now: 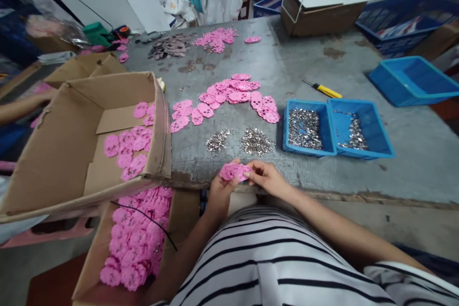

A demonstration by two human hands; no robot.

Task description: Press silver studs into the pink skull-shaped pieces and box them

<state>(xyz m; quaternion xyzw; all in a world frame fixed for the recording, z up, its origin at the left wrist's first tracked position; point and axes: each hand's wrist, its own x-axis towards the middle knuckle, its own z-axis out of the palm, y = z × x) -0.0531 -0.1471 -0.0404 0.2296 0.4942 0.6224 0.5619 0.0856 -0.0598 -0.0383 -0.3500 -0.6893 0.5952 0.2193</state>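
Note:
Close to the table's near edge, my left hand [219,194] is closed around a pink, lobed, flat plastic piece [231,171], perhaps more than one. The fingertips of my right hand [268,178] pinch its right end; whether they also hold a small part is hidden. Just beyond my hands lie two small heaps of shiny metal bits, a left heap [217,142] and a right heap [256,141]. Farther back, similar pink pieces [229,92] form an overlapping arc on the grey table [304,64].
Left of me stands an open cardboard box [46,153] with pink pieces; a lower box [86,275] holds many more. Two blue trays [335,149] of metal bits sit right, below a yellow-handled screwdriver [329,91]. Another person's arm [25,106] reaches in at far left.

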